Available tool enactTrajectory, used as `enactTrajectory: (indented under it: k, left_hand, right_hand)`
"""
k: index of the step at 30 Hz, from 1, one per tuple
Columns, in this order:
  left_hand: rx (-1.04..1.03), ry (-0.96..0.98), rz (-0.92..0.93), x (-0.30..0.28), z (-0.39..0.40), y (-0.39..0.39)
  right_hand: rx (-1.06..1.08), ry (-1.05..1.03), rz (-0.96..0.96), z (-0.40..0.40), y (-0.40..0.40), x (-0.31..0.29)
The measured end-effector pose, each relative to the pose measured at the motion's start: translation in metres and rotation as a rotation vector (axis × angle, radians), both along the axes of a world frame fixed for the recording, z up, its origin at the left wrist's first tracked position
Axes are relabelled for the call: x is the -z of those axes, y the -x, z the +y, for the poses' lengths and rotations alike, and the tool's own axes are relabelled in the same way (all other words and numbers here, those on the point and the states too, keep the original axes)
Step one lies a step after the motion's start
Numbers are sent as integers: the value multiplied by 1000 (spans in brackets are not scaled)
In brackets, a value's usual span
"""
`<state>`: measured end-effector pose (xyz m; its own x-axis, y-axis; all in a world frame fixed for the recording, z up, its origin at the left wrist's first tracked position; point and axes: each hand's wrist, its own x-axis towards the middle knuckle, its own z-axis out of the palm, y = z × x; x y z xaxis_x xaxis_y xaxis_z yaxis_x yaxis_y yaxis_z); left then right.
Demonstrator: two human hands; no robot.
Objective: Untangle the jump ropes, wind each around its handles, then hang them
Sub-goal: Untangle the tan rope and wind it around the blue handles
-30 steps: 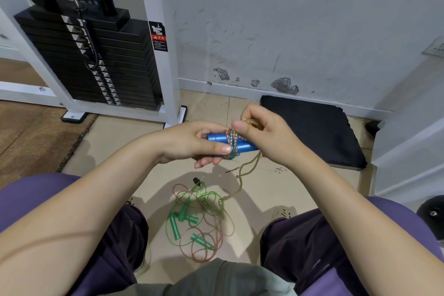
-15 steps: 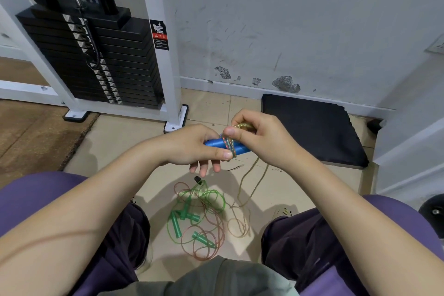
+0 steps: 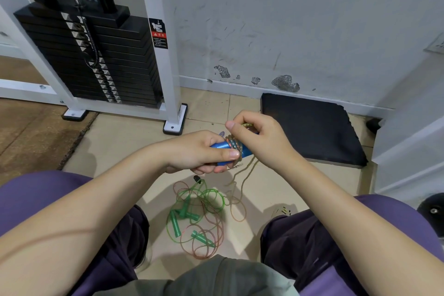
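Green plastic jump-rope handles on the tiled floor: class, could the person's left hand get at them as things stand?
Probably not yet: the left hand grips the blue handles. Once freed, the green handles lie uncovered between the knees.

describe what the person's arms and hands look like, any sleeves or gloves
Both arms are bare from the purple short sleeves near the shoulders down to the fingers. The left hand and the right hand wear no gloves, rings, watch or bands that show. The fingernails are short and unpainted. No marks or tattoos are visible on either forearm.

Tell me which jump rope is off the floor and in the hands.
The blue-handled rope, gripped by the left hand and right hand; the green-handled ropes lie on the floor.
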<state>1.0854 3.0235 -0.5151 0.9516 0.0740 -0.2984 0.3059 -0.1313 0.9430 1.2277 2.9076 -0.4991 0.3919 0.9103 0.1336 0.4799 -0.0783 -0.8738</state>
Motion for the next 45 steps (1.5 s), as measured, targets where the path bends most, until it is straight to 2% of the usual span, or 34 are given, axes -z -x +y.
enactTrajectory:
  k: [5, 7, 9, 12, 18, 20, 23, 25, 29, 33, 41, 45]
  left_hand:
    - [-7, -158, 41, -5, 5, -1]
    - [54, -227, 87, -6, 5, -1]
    - [120, -215, 142, -6, 2, -1]
    - [162, -155, 182, -6, 0, -1]
    - [109, -211, 283, -2, 11, 1]
    - [95, -228, 304, 1, 10, 0]
    - [54, -252, 342, 4, 7, -3]
    - [43, -244, 355, 5, 5, -6]
    - [94, -251, 308, 3, -1, -11]
    - [86, -354, 138, -1, 3, -11]
    - [-49, -391, 9, 1, 12, -8]
    - [-104, -382, 9, 1, 17, -5]
  right_hand:
    - [-100, 209, 22, 0, -13, -1]
    - [-81, 269, -57, -1, -22, -4]
    - [-59, 279, -146, -1, -27, -8]
    - [-137, 320, -167, -1, -30, -12]
    - [-364, 445, 59, -12, -43, -24]
    - [-380, 444, 19, -13, -43, -25]
    - [-360, 424, -154, -10, -38, -24]
    - [-354, 366, -167, -8, -32, -23]
    - [-276, 229, -87, -4, -23, -14]
    - [-140, 160, 90, 1, -29, -6]
    - [-82, 241, 105, 5, -29, 2]
    - [-75, 253, 200, 6, -25, 1]
